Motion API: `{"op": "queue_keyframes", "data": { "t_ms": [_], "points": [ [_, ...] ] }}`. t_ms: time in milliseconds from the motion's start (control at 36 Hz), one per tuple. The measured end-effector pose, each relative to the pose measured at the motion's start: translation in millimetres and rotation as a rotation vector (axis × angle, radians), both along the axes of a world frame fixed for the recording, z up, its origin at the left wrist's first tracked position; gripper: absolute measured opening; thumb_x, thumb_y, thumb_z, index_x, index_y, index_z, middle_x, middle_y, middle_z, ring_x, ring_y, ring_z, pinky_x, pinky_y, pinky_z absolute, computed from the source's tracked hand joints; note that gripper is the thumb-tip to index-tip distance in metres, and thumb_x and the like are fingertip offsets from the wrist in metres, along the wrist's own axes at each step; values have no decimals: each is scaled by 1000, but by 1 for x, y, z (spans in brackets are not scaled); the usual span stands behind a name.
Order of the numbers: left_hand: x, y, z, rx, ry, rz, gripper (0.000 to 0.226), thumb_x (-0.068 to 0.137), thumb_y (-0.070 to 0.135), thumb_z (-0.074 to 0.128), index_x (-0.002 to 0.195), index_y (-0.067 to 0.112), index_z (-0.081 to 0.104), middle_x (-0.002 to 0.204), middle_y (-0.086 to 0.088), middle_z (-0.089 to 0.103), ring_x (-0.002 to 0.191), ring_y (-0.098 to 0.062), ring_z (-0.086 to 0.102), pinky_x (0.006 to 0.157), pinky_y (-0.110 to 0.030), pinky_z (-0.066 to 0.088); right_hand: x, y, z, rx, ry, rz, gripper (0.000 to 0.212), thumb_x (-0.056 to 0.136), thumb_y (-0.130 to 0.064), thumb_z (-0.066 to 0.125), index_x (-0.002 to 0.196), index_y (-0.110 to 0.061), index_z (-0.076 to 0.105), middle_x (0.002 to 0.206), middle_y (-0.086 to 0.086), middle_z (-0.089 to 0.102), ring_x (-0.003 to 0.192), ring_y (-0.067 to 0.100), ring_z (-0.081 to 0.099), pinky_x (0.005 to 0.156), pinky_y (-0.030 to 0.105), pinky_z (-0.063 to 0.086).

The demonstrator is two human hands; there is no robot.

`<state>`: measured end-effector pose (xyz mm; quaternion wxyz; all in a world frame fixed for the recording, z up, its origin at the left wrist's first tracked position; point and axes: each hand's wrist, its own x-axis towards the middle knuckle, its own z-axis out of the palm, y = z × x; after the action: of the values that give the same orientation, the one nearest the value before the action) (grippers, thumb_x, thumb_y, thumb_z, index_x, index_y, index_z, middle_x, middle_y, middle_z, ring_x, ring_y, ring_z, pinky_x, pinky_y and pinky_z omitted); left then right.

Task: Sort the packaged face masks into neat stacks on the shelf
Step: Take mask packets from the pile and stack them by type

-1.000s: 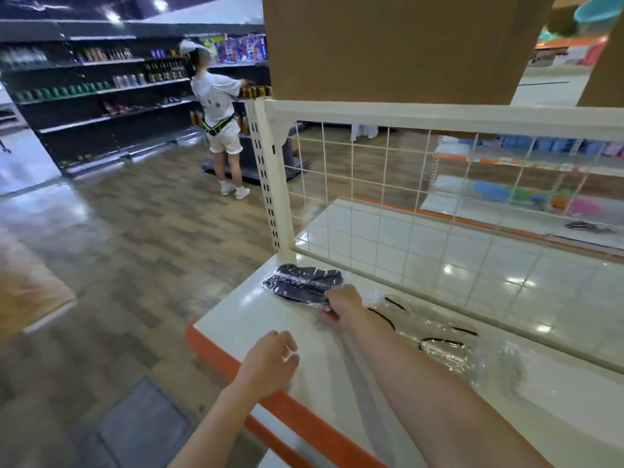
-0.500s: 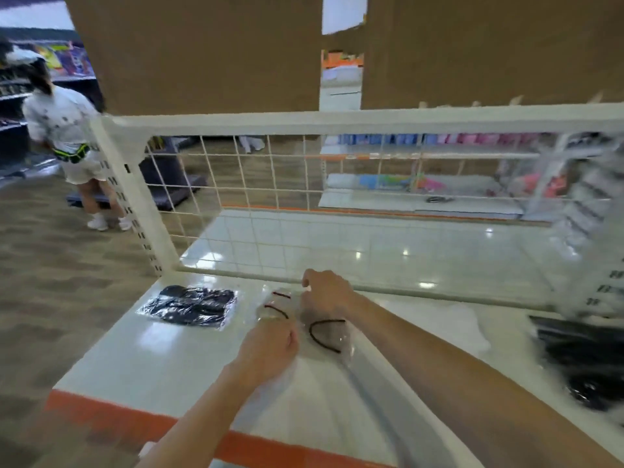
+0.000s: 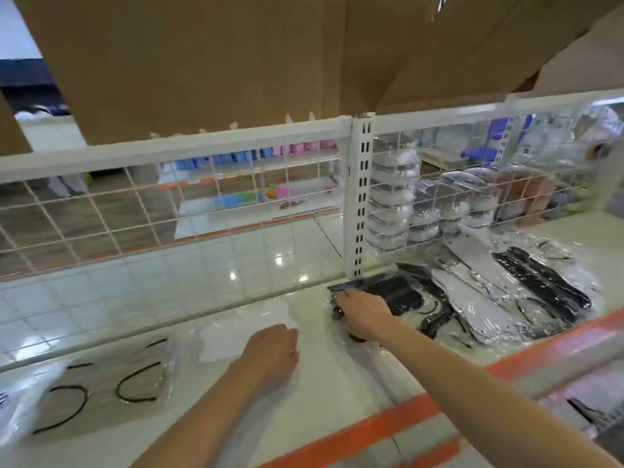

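On the white shelf (image 3: 324, 396) my right hand (image 3: 363, 314) reaches to the left edge of a clear packet of black face masks (image 3: 401, 293), its fingers curled over that edge. A loose heap of black and white mask packets (image 3: 513, 292) spreads out to the right of it. My left hand (image 3: 271, 349) rests loosely curled on the shelf, at the right edge of a packet of white masks (image 3: 229, 336). Further left lie clear packets of white masks with black ear loops (image 3: 111, 390).
A white wire mesh panel (image 3: 101, 214) and a slotted upright post (image 3: 359, 197) close the back of the shelf. Stacked packets (image 3: 425, 211) stand behind the mesh at right. Cardboard boxes (image 3: 202, 62) hang over the top. An orange strip (image 3: 371, 425) marks the front edge.
My view has swung to the right along the shelf. My right hand left the white packets and reached right onto the black mask packet. My left hand stays by the white packets.
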<state>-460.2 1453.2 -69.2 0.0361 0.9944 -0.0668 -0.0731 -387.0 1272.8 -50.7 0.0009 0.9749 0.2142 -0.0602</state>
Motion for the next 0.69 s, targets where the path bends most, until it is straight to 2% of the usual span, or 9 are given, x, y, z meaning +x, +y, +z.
{"op": "queue_keyframes", "data": {
  "t_ms": [139, 278, 361, 417, 472, 528, 611, 667, 694],
  "points": [
    [18, -56, -10, -63, -19, -78, 24, 95, 24, 39, 109, 13, 56, 111, -4, 55, 103, -22, 54, 86, -30, 42, 5, -76, -9, 63, -10, -127, 38, 91, -13, 48, 128, -12, 44, 128, 8, 45, 119, 26, 45, 94, 38, 43],
    [35, -94, -22, -323, -185, -35, 17, 96, 20, 41, 103, 15, 56, 105, 0, 48, 97, -16, 51, 83, -27, 43, 8, -130, -23, 110, -60, -229, 34, 92, -18, 45, 125, -11, 47, 133, 11, 40, 121, 30, 41, 97, 40, 43],
    [46, -112, -26, -388, -208, 60, 30, 98, 23, 42, 126, 14, 47, 133, -1, 40, 117, -15, 43, 103, -28, 39, 11, -150, -28, 197, -24, -302, 40, 95, -27, 39, 133, -15, 41, 129, 9, 42, 123, 29, 39, 98, 40, 40],
    [54, -124, -28, -349, -137, 63, 48, 101, 26, 37, 145, 11, 27, 154, -3, 16, 140, -18, 22, 117, -29, 21, 13, -160, -34, 233, 19, -288, 44, 96, -34, 39, 137, -19, 36, 134, 6, 40, 128, 26, 36, 102, 40, 35],
    [60, -136, -32, -263, -54, 40, 54, 103, 31, 30, 150, 12, 14, 159, -2, 3, 146, -18, 4, 120, -31, 9, 15, -167, -41, 221, 40, -253, 46, 97, -36, 38, 140, -21, 33, 141, 5, 36, 133, 25, 32, 107, 40, 31],
    [63, -148, -34, -176, -16, 21, 51, 103, 34, 27, 149, 12, 21, 157, -3, 16, 146, -21, 9, 119, -35, 13, 18, -170, -46, 206, 39, -230, 46, 98, -36, 35, 141, -20, 32, 144, 5, 35, 135, 25, 30, 110, 41, 30],
    [64, -160, -33, -125, -173, 61, 35, 99, 38, 39, 124, 17, 51, 126, 2, 53, 120, -18, 47, 104, -30, 35, 22, -175, -47, 226, 33, -198, 44, 99, -34, 34, 141, -21, 35, 144, 3, 36, 133, 23, 34, 110, 39, 30],
    [63, -165, -28, -135, -203, 118, 31, 93, 42, 51, 113, 19, 51, 112, 1, 60, 104, -16, 55, 96, -30, 42, 25, -178, -47, 250, 36, -174, 44, 99, -33, 35, 141, -21, 35, 144, 3, 36, 133, 23, 34, 110, 39, 30],
    [63, -168, -27, -161, -183, 150, 37, 89, 44, 57, 114, 19, 48, 112, 0, 59, 103, -17, 55, 94, -32, 45, 26, -178, -47, 262, 35, -168, 44, 98, -33, 36, 141, -20, 35, 144, 3, 37, 132, 23, 35, 109, 39, 31]
  ]
}}
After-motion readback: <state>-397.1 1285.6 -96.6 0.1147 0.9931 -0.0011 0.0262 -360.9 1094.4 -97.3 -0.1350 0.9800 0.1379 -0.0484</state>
